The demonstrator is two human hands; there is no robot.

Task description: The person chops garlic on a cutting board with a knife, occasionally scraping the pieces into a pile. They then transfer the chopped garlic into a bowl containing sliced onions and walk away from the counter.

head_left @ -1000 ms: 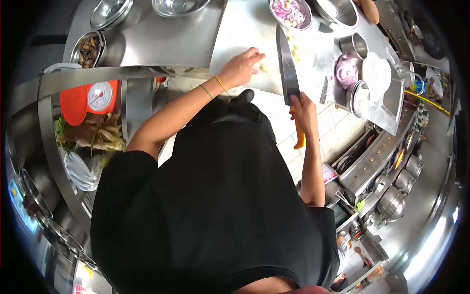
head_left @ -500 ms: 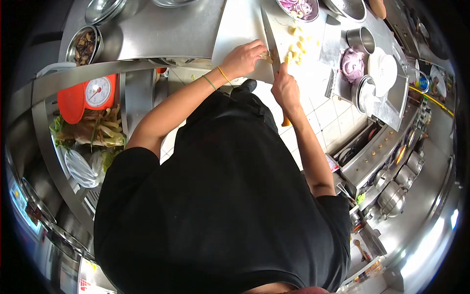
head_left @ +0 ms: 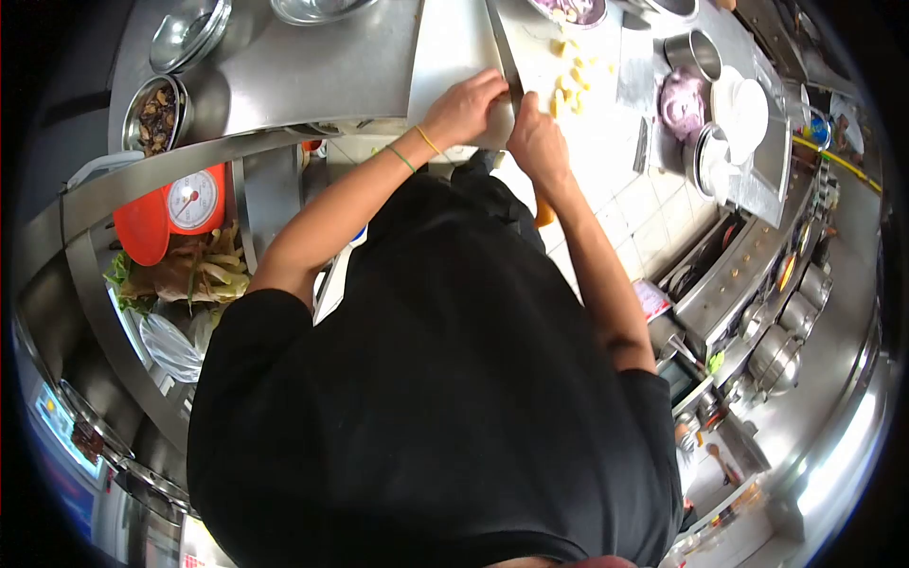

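Note:
A white cutting board (head_left: 453, 59) lies at the front edge of the steel counter. My right hand (head_left: 540, 142) is wrapped round the handle of a knife, whose long blade (head_left: 503, 47) points away from me across the board. Close to the left of the blade is my left hand (head_left: 466, 110), its fingers curled down onto the board. Whatever lies under those fingertips is hidden. Pale yellow chunks (head_left: 572, 79) are scattered on the board's right side. Beyond them stands a bowl of sliced purple onion (head_left: 579, 11).
To the right are a steel pot (head_left: 693, 54), purple onion slices (head_left: 684, 102) and stacked white plates (head_left: 748, 118). At the left stand a bowl of dark brown pieces (head_left: 156, 118) and metal bowls (head_left: 189, 33). A red scale (head_left: 192, 201) sits below the counter.
The knife and my right hand have moved left, closer to my left hand. A light brown piece seen by my left fingers earlier is now hidden. The whole view has shifted slightly.

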